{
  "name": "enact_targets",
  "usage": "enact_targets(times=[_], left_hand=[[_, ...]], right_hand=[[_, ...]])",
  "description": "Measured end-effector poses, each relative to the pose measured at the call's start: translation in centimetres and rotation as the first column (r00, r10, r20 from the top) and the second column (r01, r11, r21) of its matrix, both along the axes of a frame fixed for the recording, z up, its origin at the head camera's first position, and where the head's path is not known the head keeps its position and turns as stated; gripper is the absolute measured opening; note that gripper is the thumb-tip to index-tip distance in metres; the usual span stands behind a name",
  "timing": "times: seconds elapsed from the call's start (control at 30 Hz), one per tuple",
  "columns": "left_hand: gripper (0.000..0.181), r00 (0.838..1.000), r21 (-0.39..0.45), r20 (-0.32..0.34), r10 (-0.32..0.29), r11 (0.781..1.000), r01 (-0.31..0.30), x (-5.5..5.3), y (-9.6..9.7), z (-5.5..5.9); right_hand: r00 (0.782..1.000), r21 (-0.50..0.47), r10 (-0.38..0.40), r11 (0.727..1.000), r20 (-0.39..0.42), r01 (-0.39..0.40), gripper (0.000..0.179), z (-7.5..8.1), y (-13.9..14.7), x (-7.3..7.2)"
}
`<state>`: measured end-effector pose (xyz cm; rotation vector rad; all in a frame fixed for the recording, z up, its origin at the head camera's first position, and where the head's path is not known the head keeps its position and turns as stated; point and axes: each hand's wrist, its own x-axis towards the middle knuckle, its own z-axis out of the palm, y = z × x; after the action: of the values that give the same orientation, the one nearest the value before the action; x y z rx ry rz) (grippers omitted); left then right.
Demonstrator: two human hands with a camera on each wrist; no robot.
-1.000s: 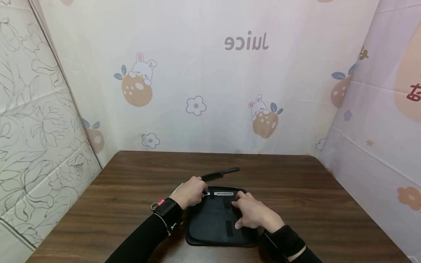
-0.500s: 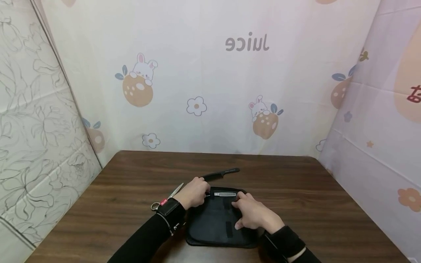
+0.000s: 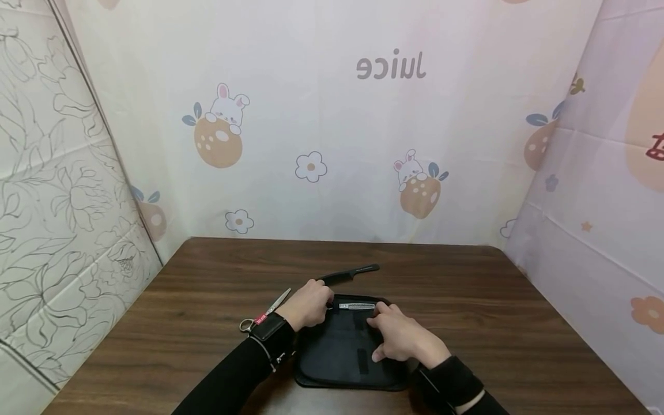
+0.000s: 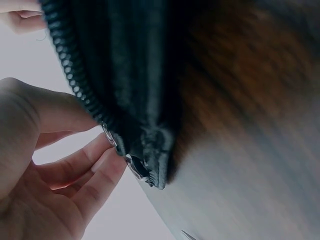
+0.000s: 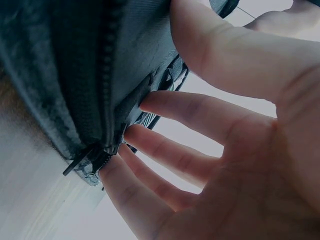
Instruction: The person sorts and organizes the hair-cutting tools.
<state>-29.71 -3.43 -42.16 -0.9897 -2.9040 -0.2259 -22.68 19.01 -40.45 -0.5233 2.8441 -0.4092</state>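
The slim silver metal tool [image 3: 357, 306] lay along the far edge of the flat black zip case [image 3: 332, 353] on the brown wooden tabletop [image 3: 451, 288], its long axis running left to right; your left grip [image 3: 306, 304] pinched what seemed its left end, while your right grip [image 3: 403, 335], fingers extended, touched the case's right side; the long black comb [image 3: 346, 275] lay just beyond, and red-tagged silver scissors [image 3: 261, 317] sat beside your left wrist

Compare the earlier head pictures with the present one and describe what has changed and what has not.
The left hand has shifted slightly rightward at the far edge of the black case, uncovering more of the scissors. Nothing was visibly taken hold of or let go. The right hand, case and comb stayed put.
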Motion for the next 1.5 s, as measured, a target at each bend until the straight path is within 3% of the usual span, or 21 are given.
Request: enact_targets(times=[0.47, 0.67, 0.93, 1.3, 1.5], left_hand=[[0.015, 1.000, 0.004, -0.009, 0.001, 1.000, -0.001, 0.10, 0.27, -0.02], [0.016, 1.000, 0.032, 0.016, 0.018, 0.999, -0.018, 0.13, 0.24, -0.02], [0.009, 0.998, 0.133, 0.047, 0.052, 0.989, -0.058, 0.20, -0.25, 0.04], [0.011, 0.994, 0.151, 0.076, 0.083, 0.984, -0.094, 0.45, -0.56, 0.53], [0.009, 0.995, 0.159, 0.078, 0.065, 0.984, -0.076, 0.46, -0.58, 0.31]], right_hand=[[1.000, -0.021, 0.013, 1.000, -0.004, -0.013, 0.063, -0.02, 0.09, 0.08], [1.000, -0.019, 0.009, 1.000, -0.003, -0.009, 0.063, 0.00, 0.11, 0.00], [1.000, -0.025, 0.017, 1.000, 0.000, -0.017, 0.062, 0.04, 0.16, 0.03], [1.000, -0.022, 0.020, 1.000, 0.002, -0.020, 0.063, -0.02, -0.05, -0.02], [1.000, -0.017, 0.006, 1.000, 0.018, -0.006, 0.063, 0.09, 0.06, 0.06]])
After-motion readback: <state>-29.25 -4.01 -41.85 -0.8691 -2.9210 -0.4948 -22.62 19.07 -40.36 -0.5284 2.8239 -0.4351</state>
